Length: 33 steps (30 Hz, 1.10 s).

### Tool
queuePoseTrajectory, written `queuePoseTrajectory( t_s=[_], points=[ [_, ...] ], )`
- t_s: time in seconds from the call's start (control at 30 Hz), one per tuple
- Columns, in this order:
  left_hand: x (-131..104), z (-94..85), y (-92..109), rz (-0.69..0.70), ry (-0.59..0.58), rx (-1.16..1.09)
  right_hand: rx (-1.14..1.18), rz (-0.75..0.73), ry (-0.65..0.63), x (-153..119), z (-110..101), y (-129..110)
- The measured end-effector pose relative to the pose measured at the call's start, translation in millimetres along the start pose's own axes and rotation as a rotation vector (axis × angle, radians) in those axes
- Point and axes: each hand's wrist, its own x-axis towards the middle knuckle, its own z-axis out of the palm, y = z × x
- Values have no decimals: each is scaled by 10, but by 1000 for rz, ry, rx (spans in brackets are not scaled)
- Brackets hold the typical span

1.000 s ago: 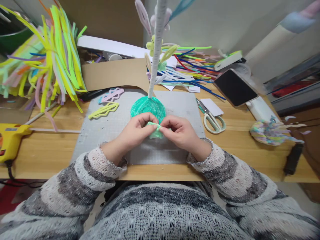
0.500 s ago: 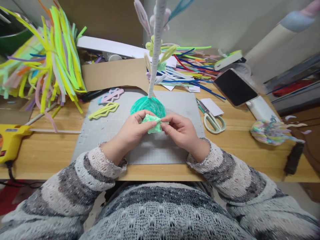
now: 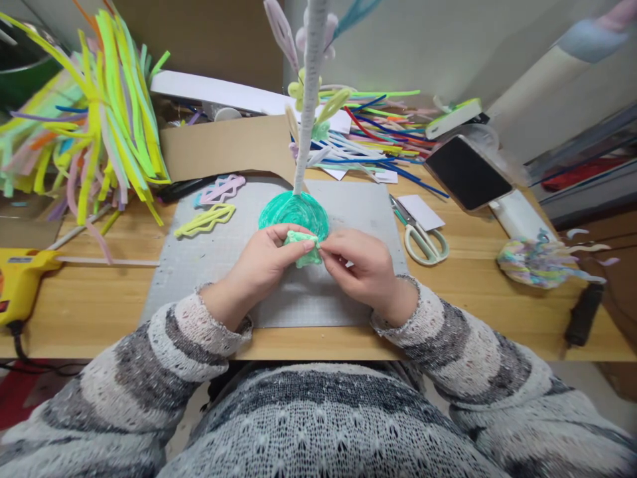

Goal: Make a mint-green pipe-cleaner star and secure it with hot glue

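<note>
A mint-green piece of bent pipe cleaner (image 3: 304,247) is pinched between the thumb and fingers of my left hand (image 3: 266,260). My right hand (image 3: 362,269) has its thumb and index fingertips closed on the right edge of that same piece. Just beyond my fingers lies a round teal base (image 3: 283,211), partly covered by my left hand. A white wrapped stem (image 3: 307,113) rises from it, with pastel loops and small flowers around its upper part. Folded pipe-cleaner shapes, one yellow (image 3: 206,220) and one lilac (image 3: 222,190), rest to the left.
Beneath everything is a grey cutting mat (image 3: 343,309). Scissors (image 3: 425,239) and a phone (image 3: 468,174) lie to the right, near a pastel fuzzy bundle (image 3: 530,262). On the left are a yellow glue gun (image 3: 24,279) and a large pipe-cleaner bunch (image 3: 109,113). Cardboard (image 3: 229,146) stands behind.
My right hand has turned slightly, its fingers curling more around the right edge of the green piece. My left hand keeps its pinch almost unmoved.
</note>
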Motion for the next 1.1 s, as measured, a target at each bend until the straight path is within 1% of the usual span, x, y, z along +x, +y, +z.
queuePoseTrajectory(
  t_s=[0.1, 0.23, 0.3, 0.37, 0.43, 0.53, 0.57, 0.6, 0.63, 0.73, 0.9, 1.03, 1.1],
  points=[
    [-1, -16, -19, 39, -8, 64, -146, -95, -36, -2, -25, -16],
    [0, -31, -22, 54, 1, 65, -218, -108, -85, -4, -36, -22],
    [5, -25, -6, 20, -11, 3, -207, -94, -111, -2, -44, -10],
    [11, -15, 18, -43, -44, -87, -104, -69, -105, -2, -51, 7],
    [13, -7, 44, -106, -73, -165, 93, 27, -37, -5, -46, 25],
    [1, -3, 75, -166, -98, -211, 418, 304, 98, -6, -12, 50],
    [-5, -2, 82, -176, -112, -217, 497, 379, 111, -4, 2, 59],
    [-11, -1, 86, -182, -128, -223, 554, 425, 101, 1, 14, 69],
    [-15, 0, 87, -183, -142, -229, 585, 437, 79, 7, 23, 80],
    [-17, 1, 79, -175, -151, -239, 557, 361, 23, 26, 29, 112],
    [-9, -12, 68, -185, -140, -229, 483, 237, -23, 53, -21, 144],
    [-14, -21, 73, -205, -139, -217, 352, 97, -113, 73, -77, 148],
    [-15, -20, 76, -208, -136, -224, 285, 60, -144, 76, -89, 146]
  ],
)
